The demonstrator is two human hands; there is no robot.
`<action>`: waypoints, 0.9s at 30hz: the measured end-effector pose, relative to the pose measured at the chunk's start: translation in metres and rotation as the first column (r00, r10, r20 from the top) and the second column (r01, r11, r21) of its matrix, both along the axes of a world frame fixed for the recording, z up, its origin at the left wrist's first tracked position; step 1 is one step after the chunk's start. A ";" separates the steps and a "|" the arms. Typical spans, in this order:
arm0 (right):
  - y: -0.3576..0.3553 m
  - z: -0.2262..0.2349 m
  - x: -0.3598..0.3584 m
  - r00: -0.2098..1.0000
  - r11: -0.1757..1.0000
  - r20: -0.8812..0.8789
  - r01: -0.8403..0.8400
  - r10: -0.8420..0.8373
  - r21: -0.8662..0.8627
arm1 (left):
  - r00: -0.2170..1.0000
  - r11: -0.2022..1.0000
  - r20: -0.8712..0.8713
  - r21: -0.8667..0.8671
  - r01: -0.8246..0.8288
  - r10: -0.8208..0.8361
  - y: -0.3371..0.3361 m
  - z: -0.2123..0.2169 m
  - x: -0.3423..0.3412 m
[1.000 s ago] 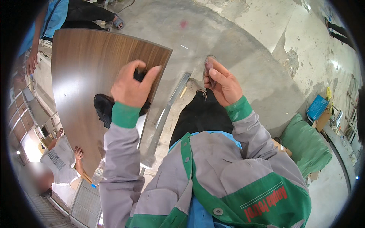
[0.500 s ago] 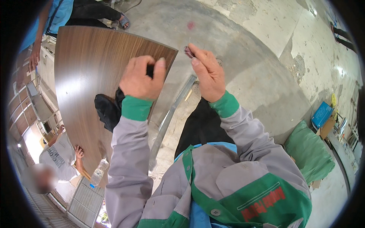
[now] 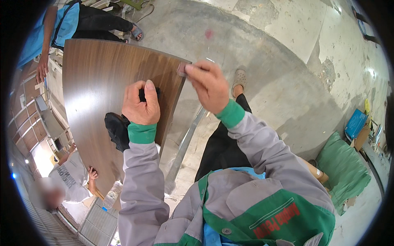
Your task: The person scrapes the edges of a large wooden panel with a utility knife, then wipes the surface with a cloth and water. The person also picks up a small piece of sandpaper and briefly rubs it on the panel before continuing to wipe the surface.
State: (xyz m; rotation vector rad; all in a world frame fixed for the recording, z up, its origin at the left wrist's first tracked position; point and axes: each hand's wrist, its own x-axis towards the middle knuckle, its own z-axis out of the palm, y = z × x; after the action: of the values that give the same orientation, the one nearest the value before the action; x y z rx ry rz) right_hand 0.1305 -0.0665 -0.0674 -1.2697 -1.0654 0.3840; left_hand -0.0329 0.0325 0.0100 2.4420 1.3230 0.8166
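A brown wood-grain board (image 3: 96,74) lies in front of me to the left. With my right hand (image 3: 210,88) I pinch a small reddish-brown block (image 3: 181,69) at the board's far right corner; motion blurs it, and whether it touches the edge I cannot tell. My left hand (image 3: 140,106) is over the board near its right edge, fingers curled round black cloth (image 3: 117,132). Part of that cloth hangs out beside my wrist onto the board, and a bit shows between thumb and fingers.
A co-worker in blue (image 3: 35,45) stands at the far left. Another person in a grey shirt (image 3: 72,176) has a hand by the board's near left edge, beside a plastic bottle (image 3: 113,194). Metal framing (image 3: 186,141) runs below the board. A green sack (image 3: 342,170) lies right.
My right hand has moved left with the small block, from beyond the corner onto it. My left hand has shifted slightly left and nearer. A clog-covered foot now shows more fully.
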 end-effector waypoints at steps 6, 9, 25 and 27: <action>0.003 0.016 0.014 0.982 0.972 0.075 -0.182 0.173 0.151 | 0.999 1.000 -0.052 -0.001 0.005 -0.005 0.000 -0.001 -0.001; 0.008 0.012 0.025 0.988 0.966 0.093 0.140 -0.123 -0.219 | 0.999 0.999 -0.019 -0.008 0.033 -0.033 0.001 -0.001 -0.001; 0.004 0.015 0.024 0.953 0.963 0.142 -0.259 0.268 -0.079 | 0.990 0.997 0.123 -0.045 -0.067 0.072 0.000 -0.010 -0.003; 0.012 0.010 0.028 0.990 0.971 0.088 0.124 -0.108 -0.204 | 0.991 0.997 0.114 -0.049 -0.066 0.071 0.000 -0.011 -0.005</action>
State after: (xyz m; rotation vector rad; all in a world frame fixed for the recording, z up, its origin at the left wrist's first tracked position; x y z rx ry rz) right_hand 0.1586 -0.0544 -0.0576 -1.5374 -1.0291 0.3680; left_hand -0.0375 0.0322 -0.0008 2.2892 1.3741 0.9198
